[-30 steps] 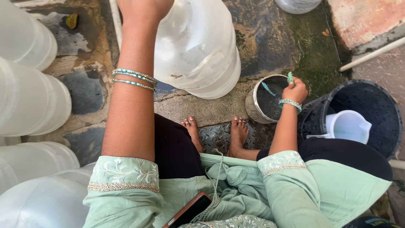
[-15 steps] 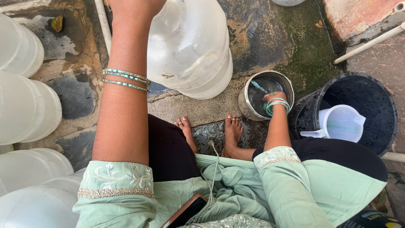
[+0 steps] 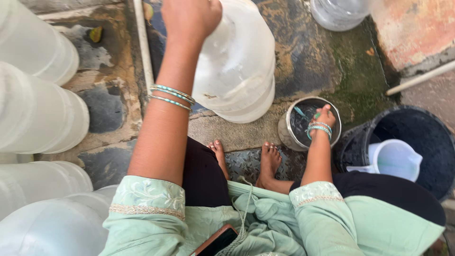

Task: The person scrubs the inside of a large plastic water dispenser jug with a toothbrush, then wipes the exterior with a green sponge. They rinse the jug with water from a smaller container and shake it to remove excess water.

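Observation:
My left hand (image 3: 189, 18) grips the top of a large clear plastic water jug (image 3: 239, 66) that stands tilted on the stone floor in front of me. My right hand (image 3: 323, 118) reaches down into a small steel pot (image 3: 287, 134) of water and is closed around something green, seemingly a scrubber, with a thin light blue strip lying in the water beside it. Both wrists wear green bangles. My bare feet (image 3: 269, 161) rest just below the jug and the pot.
Several clear jugs (image 3: 38, 114) line the left side. A black bucket (image 3: 426, 137) with a white plastic mug (image 3: 393, 159) inside stands at the right. A white pipe (image 3: 142, 42) runs along the floor; another jug (image 3: 339, 12) sits top right. A phone (image 3: 215, 242) lies in my lap.
My right hand went from the pot's right edge down into the pot and stays there. My left hand keeps its hold on the jug; the view has shifted slightly.

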Motion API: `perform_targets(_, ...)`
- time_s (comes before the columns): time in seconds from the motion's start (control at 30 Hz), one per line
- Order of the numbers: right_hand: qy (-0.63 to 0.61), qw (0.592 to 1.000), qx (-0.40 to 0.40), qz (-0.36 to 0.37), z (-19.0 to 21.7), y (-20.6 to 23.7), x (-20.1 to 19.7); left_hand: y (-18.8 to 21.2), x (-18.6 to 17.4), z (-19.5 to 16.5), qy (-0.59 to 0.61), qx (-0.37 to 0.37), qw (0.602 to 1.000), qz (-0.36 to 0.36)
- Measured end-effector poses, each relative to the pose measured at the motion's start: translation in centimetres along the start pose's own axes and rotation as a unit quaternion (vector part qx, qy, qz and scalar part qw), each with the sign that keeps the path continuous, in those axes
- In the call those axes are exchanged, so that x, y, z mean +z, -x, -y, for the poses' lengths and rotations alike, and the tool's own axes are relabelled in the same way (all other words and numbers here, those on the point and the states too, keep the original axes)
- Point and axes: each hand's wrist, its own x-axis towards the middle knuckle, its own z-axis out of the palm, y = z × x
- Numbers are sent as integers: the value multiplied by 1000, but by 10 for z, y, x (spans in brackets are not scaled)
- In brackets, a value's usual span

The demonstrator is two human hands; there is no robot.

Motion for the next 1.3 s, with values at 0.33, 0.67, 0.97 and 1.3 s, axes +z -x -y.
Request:
perform_targets(0.33, -2, 933, -121, 338, 99, 50, 86, 6, -17, 13, 60, -42, 997, 3)
perform_targets(0.67, 7, 749, -579, 321, 257, 123, 124, 11, -30, 13, 88, -78, 992, 42)
perform_targets(0.97, -5, 788, -537, 301, 268, 56, 192, 16, -33, 8, 99, -75, 991, 49)
perform_targets(1.3, 368, 577, -703, 194, 145, 193, 208, 16, -33, 11, 105, -74, 991, 41)
